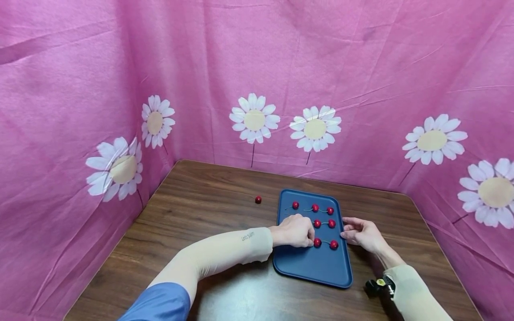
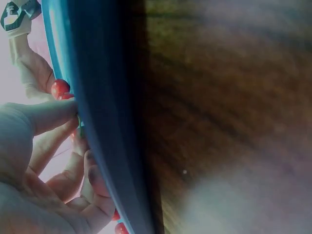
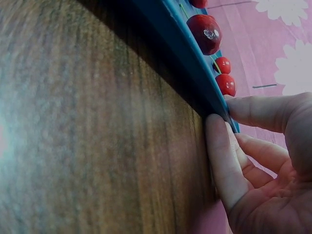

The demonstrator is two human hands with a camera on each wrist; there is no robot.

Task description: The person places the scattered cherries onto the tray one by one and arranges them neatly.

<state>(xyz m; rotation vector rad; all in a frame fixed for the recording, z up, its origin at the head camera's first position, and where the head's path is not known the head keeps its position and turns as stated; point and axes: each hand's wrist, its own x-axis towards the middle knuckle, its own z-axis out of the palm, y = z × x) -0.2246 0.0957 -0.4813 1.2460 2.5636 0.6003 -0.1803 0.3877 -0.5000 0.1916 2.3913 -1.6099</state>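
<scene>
Several red cherries with thin green stems lie in rows on a blue tray [image 1: 297,267]. My left hand [image 1: 296,231] is over the middle of the tray, thumb and fingertips pinched right beside a front-row cherry [image 1: 317,242]. In the left wrist view, a green stem shows at the fingertips of that left hand [image 2: 58,161]; the cherry's own stem is hidden by the hand from above. At the tray's right edge, my right hand [image 1: 363,235] pinches the rim between thumb and fingers, near the rightmost cherries [image 3: 225,84].
A lone cherry [image 1: 258,199] lies on the wooden table [image 1: 209,200] left of the tray. A pink curtain [image 1: 281,53] with white daisies stands along the table's back and sides. A small black device [image 1: 377,287] is on the right wrist.
</scene>
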